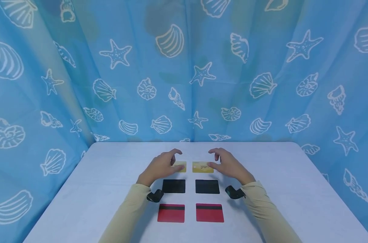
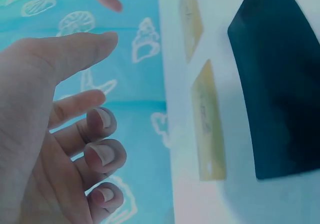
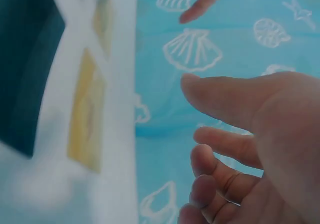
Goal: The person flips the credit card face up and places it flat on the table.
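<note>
My left hand (image 1: 163,164) hovers over the left yellow card (image 1: 182,163), hiding much of it in the head view. The right yellow card (image 1: 200,168) lies beside it, its right end partly behind the thumb of my right hand (image 1: 229,165). Both hands hold nothing: thumb and index finger stand apart, the other fingers loosely bent. In the left wrist view a gap separates the left thumb (image 2: 85,52) from the yellow card (image 2: 209,129). The right wrist view likewise shows the right thumb (image 3: 215,94) away from the yellow card (image 3: 87,119).
Two black cards (image 1: 174,186) (image 1: 207,186) lie nearer the front, with two red cards (image 1: 171,216) (image 1: 209,215) in front of those, each with a dark stripe. All rest on a white table (image 1: 111,175). A blue shell-print curtain (image 1: 178,77) hangs behind it.
</note>
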Demonstrator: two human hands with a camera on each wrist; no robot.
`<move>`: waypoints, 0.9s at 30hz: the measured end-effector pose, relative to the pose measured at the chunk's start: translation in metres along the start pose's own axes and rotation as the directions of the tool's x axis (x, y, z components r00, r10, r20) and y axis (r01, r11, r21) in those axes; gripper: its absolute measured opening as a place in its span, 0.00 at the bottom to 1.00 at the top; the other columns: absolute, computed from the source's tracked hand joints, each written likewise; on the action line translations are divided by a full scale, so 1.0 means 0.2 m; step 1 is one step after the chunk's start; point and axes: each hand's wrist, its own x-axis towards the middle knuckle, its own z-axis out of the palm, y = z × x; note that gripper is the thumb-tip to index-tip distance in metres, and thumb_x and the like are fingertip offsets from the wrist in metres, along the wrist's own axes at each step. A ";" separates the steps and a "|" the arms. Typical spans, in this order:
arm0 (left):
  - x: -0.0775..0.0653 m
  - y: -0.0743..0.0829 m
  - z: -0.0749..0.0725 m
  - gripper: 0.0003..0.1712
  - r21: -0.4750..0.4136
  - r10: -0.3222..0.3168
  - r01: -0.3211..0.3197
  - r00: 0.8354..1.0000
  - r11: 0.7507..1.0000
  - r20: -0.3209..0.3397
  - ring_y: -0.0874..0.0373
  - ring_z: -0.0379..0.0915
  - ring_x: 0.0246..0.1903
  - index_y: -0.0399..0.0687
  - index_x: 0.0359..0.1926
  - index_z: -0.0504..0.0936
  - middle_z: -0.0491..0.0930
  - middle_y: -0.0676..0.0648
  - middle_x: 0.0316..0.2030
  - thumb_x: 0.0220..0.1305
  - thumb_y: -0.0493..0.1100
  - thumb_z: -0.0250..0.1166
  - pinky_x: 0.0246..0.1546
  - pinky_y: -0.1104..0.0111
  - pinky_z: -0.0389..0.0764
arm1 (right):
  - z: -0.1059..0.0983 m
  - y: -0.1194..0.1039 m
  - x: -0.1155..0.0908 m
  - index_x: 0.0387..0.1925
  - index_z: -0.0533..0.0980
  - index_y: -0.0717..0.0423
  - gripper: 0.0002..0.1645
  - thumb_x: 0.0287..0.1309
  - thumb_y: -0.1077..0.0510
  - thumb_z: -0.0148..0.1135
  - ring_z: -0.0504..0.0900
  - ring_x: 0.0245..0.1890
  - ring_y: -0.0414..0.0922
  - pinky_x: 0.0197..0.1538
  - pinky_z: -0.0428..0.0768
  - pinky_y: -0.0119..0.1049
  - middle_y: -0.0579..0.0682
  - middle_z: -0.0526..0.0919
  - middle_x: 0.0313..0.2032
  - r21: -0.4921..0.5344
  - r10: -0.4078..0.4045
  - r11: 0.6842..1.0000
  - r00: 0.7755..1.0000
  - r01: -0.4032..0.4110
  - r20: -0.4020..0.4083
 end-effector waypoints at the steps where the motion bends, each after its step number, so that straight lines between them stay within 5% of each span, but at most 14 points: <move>1: -0.02 0.00 -0.01 0.33 -0.004 -0.006 0.006 1.000 1.000 -0.006 0.59 0.72 0.28 0.53 0.67 0.76 0.76 0.52 0.31 0.65 0.58 0.71 0.30 0.67 0.74 | -0.01 -0.02 -0.01 0.68 0.72 0.58 0.34 0.65 0.51 0.70 0.73 0.39 0.47 0.37 0.73 0.36 0.53 0.76 0.40 0.006 -0.015 1.000 1.000 0.015 -0.013; 13: -0.18 -0.06 -0.08 0.33 -0.004 0.001 -0.001 0.999 1.000 -0.045 0.60 0.70 0.27 0.53 0.66 0.76 0.79 0.48 0.35 0.63 0.57 0.73 0.25 0.70 0.73 | -0.04 -0.33 -0.13 0.66 0.74 0.54 0.31 0.65 0.51 0.70 0.74 0.47 0.48 0.43 0.78 0.35 0.51 0.77 0.45 0.043 -0.134 0.989 0.982 0.140 -0.134; 27: -0.26 -0.10 -0.10 0.34 -0.027 -0.036 0.036 0.999 0.999 -0.007 0.58 0.69 0.25 0.50 0.66 0.77 0.76 0.51 0.31 0.62 0.53 0.75 0.25 0.69 0.73 | 0.08 -0.47 -0.20 0.66 0.75 0.53 0.31 0.64 0.52 0.71 0.75 0.47 0.49 0.46 0.79 0.36 0.49 0.77 0.43 0.047 -0.157 0.986 0.986 0.159 -0.048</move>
